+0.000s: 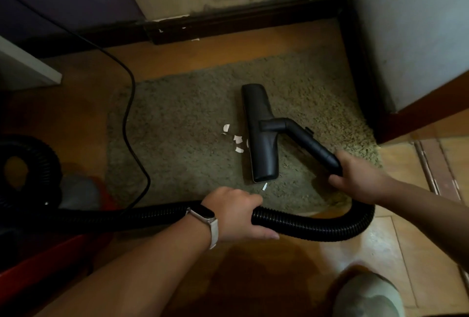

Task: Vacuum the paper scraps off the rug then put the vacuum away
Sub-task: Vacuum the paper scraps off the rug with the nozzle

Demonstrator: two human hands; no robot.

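Where our right hand [355, 177] closes round the black wand [312, 146], we log item one: a full grip, fingers over the tube and thumb beneath.

Item two: our left hand [236, 212], watch [203, 212] on its wrist, wrapped round the ribbed hose [317, 225]. The hose loops from the right hand's grip round to the left hand.

Item three: the wand, slanting from the right hand's grip forward and leftward to the neck of the floor head [261, 134].

Item four: the floor head, flat on the rug [177, 139], long axis running away from us, far end tipped slightly left.

Item five: paper scraps [237, 139], white, clustered on the rug just left of the head. One more lies off the head's near end, between it and our left hand.

Item six: a power cord [129, 113], crossing the rug's left edge, well left of both hands.
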